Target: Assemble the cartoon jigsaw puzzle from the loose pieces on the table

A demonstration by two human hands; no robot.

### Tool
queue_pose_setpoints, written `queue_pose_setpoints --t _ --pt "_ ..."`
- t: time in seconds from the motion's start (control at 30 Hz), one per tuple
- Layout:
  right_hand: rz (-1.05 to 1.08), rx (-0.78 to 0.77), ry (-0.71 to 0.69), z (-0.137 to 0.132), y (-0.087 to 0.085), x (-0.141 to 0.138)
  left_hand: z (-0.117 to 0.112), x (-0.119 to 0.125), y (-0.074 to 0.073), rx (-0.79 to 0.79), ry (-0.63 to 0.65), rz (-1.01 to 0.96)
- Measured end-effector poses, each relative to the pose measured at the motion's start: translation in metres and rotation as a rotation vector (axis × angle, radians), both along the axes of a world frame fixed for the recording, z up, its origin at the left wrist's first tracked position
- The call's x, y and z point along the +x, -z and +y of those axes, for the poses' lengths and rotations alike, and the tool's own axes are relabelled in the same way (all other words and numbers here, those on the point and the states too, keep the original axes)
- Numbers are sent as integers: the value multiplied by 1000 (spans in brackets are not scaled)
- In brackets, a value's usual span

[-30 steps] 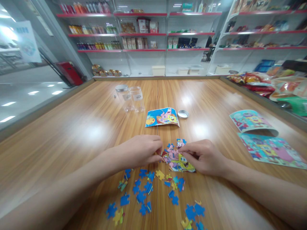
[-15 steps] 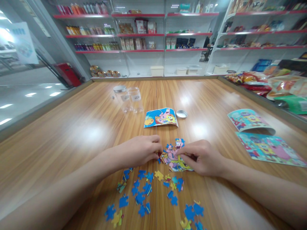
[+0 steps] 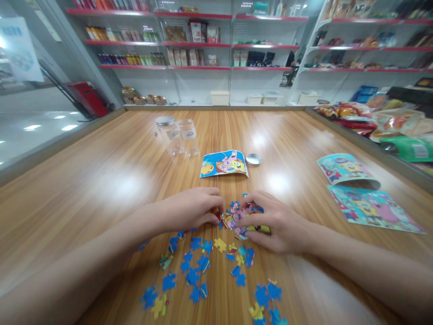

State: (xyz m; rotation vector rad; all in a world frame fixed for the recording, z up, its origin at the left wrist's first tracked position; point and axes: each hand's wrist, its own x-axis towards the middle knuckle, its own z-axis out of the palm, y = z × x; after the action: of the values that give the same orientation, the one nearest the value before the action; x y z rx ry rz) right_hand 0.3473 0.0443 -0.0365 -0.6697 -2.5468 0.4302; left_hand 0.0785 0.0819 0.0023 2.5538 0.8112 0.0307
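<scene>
Spread wider than half a second ago, the right hand point(image 3: 278, 223) now arches half open over the part-built puzzle point(image 3: 230, 220), hiding its right side; whether the fingertips press on it I cannot tell. At the puzzle's left side, the left hand point(image 3: 196, 207) has thumb and fingers drawn together on a small red-and-blue piece point(image 3: 220, 223), mostly hidden. The puzzle lies on the table point(image 3: 294, 135) well short of the far edge, loose pieces point(image 3: 192, 276) scattered on its near side. Toward the far edge are a picture sheet point(image 3: 223, 163), a metal lid point(image 3: 253, 159) just beside it, and two clear jars point(image 3: 188, 141) nearer the far left corner
</scene>
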Motion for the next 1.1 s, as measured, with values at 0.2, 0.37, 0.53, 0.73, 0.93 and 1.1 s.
queue_pose_setpoints --t 0.2,0.37,0.53,0.73,0.93,1.1 --pt "-9 -6 50 2 5 0 4 1 3 -14 -57 -89" --pt "3 1 55 3 6 -2 -6 9 11 43 -30 -149" --pt "42 -16 68 2 6 -1 -8 9 28 113 62 -201" --pt "25 -23 68 1 5 1 -5 6 40 109 123 -327" --pt "1 -18 99 2 5 0 -7 4 37 -1 117 -389" --pt "23 -2 99 3 6 0 -7 3 37 -44 106 -399"
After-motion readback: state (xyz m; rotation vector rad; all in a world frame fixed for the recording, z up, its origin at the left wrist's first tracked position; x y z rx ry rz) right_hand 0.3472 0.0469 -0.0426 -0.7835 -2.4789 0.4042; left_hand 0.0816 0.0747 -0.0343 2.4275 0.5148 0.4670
